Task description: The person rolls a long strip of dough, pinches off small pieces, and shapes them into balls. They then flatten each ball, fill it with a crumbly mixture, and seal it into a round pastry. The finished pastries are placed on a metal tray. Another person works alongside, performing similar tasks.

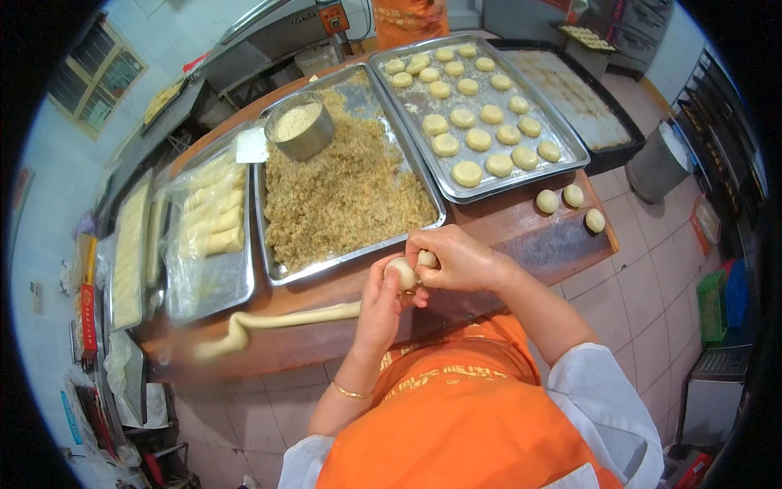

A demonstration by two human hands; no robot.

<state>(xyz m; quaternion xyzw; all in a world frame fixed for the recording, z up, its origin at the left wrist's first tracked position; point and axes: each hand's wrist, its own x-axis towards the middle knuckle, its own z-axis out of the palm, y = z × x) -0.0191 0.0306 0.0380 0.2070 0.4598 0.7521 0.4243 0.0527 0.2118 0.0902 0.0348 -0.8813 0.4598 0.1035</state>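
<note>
My left hand (382, 299) holds a round ball of pale dough (403, 274) over the table's near edge. Against the ball's right side, my right hand (455, 260) pinches a smaller lump of dough (427, 258) between thumb and fingers. A long dough rope (293, 319) lies on the wood to the left, its right end behind my left hand. Just beyond my hands is a metal tray of crumbly brown filling (348, 195), with a metal bowl (300, 125) of pale grains on it. Three dough balls (547, 201) sit on the table at the right.
Flattened dough rounds (478, 139) stand in rows on a metal tray (452, 194) at the back right, beside a dark-rimmed baking tray (568, 98). Left of the filling, a tray (211, 299) holds plastic-covered dough rolls (214, 214). Across the table stands a person in an orange apron (410, 23).
</note>
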